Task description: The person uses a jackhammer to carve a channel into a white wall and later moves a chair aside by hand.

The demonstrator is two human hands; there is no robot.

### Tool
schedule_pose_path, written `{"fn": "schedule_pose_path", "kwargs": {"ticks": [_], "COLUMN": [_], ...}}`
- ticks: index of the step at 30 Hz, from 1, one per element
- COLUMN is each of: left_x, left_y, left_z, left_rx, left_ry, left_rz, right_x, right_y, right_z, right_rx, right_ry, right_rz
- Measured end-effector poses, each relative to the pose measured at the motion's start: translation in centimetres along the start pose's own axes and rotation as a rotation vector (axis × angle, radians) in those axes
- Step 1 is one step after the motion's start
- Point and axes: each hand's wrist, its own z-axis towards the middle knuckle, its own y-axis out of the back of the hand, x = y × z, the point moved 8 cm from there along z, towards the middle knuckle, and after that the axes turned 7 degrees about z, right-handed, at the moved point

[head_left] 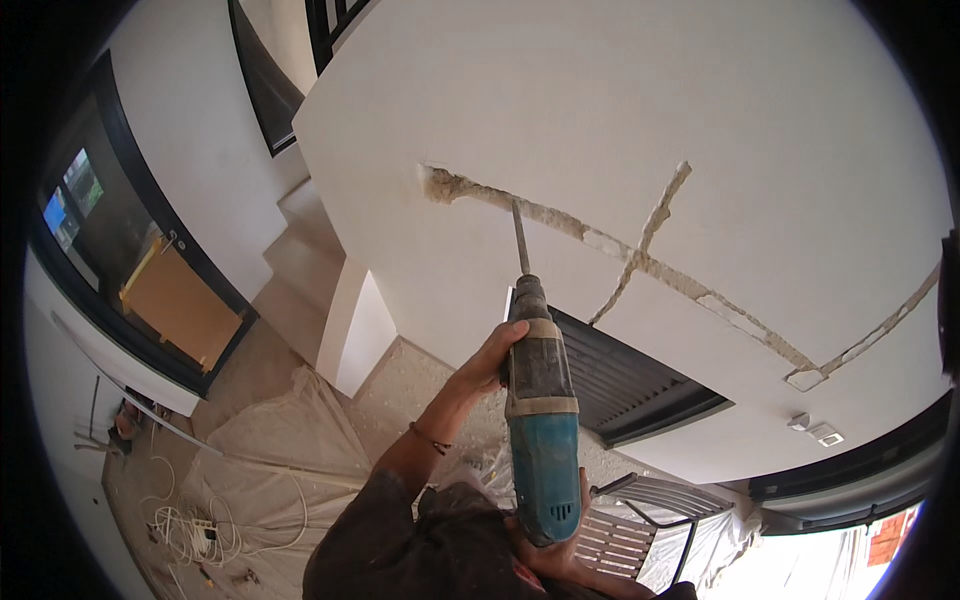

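**While both hands hold a power tool [545,440], its chisel [521,240] meets the wall groove [610,243]**

As I look on, the left hand [492,358] is wrapped round the front of the blue and black tool, thumb over the pale collar, a dark bracelet [430,440] at the wrist. The right hand [562,548] holds round the tool's rear end, though the casing hides most of its fingers. The tool points up at the white wall [790,110], its chisel tip at the groove's lower side, not far from the rough hollow at the end nearest the wall's stair-side edge.

That groove slants down towards the wall's lower edge; a shorter cut [658,222] crosses it, and another [880,330] branches off its far end, above two small white fittings [814,430].

Below the tool stand a dark ribbed panel [630,385] and a slatted bench [612,548]. Clear sheeting [285,425] covers part of the floor, with white cable [185,535] in loops near the floor's left edge. Cardboard [185,305] is taped to the dark-framed door [115,210].
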Motion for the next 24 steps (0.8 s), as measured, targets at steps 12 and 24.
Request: {"fn": "schedule_pose_path", "kwargs": {"ticks": [12,24], "left_x": [-2.6,2.3], "left_y": [-1.1,-6.4], "left_z": [2.9,2.0], "left_rx": [-0.211,-0.208], "left_ry": [0.034,0.011], "left_rz": [0.352,0.333], "right_x": [-1.6,2.2], "right_y": [4.4,9.3], "right_z": [3.1,-1.8], "right_rx": [-0.228,-0.336], "right_ry": [-0.201,-0.140], "right_rz": [0.220,0.113]}}
